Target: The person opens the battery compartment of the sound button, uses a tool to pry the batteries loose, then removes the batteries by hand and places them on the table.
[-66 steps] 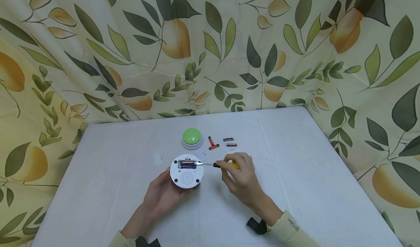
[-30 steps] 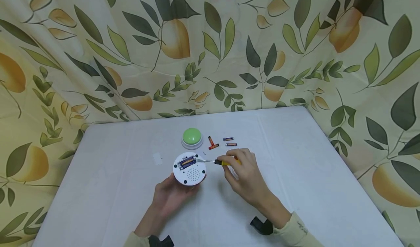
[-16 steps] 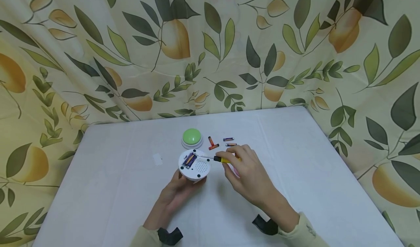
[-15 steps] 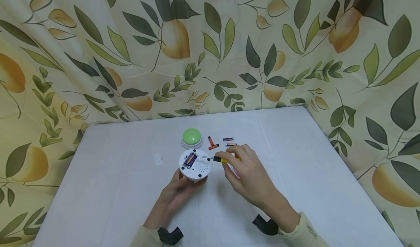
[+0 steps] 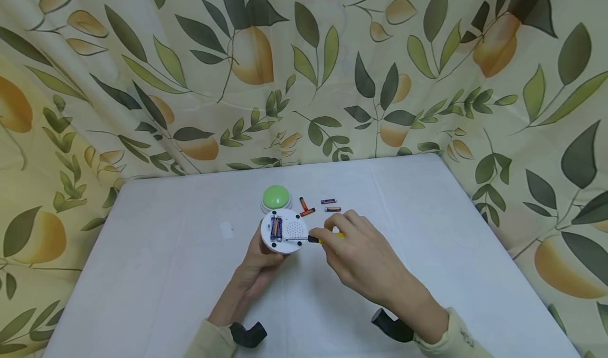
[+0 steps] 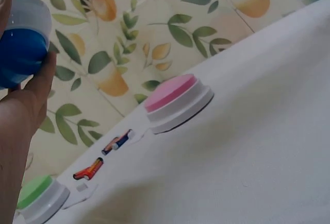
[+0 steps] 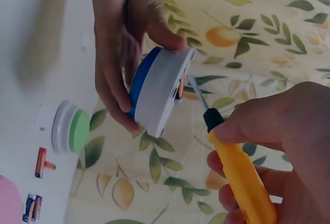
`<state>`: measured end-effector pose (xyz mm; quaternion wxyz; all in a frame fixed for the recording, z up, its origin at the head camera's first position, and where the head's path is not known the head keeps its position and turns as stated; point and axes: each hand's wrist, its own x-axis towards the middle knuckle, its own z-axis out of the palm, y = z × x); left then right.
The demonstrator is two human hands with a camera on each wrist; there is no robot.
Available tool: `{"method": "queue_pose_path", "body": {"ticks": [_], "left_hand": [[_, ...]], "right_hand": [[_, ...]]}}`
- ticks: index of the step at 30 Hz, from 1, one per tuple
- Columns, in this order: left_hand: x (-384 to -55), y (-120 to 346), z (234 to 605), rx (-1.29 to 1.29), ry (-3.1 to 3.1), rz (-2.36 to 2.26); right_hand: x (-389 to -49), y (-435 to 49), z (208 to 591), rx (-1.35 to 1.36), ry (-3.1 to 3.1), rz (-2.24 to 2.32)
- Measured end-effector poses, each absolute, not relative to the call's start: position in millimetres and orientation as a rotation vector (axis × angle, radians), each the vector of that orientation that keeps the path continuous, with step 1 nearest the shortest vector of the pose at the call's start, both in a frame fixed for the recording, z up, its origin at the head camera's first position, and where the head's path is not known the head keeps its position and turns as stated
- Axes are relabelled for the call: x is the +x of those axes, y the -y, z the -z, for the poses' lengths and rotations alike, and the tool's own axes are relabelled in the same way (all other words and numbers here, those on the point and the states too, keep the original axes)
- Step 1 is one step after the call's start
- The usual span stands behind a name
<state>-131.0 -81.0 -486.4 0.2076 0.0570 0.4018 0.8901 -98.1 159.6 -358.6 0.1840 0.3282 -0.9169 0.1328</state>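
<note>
My left hand [image 5: 258, 267] grips a round push button [image 5: 295, 225] with a white base and a blue dome, its underside facing up. Two batteries [image 5: 276, 229] lie side by side in the uncovered compartment there; a perforated speaker patch is beside them. In my right hand [image 5: 368, 257] is a screwdriver [image 7: 240, 175] with a yellow handle and black collar. Its metal shaft [image 5: 297, 238] crosses over the underside in the head view. The right wrist view has the tip close to that face; whether it touches, I cannot tell.
A green push button [image 5: 276, 197] stands on the white table behind the held one. Several loose batteries [image 5: 307, 212] lie right of it. A pink push button [image 6: 172, 98] appears in the left wrist view. A small whitish piece [image 5: 227, 230] lies at left.
The blue-domed button has turned counterclockwise, so its batteries now lie lengthwise away from me. It has shifted slightly up and right. The screwdriver stays in the right hand, its tip now lower on the underside.
</note>
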Motion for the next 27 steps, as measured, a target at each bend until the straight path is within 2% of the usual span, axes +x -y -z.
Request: {"method": "queue_pose_path", "body": {"ticks": [27], "left_hand": [[-128, 59, 461, 0.156, -1.664, -2.539]], "right_hand": [[-88, -158, 342, 0.951, 2.576, -0.097]]}}
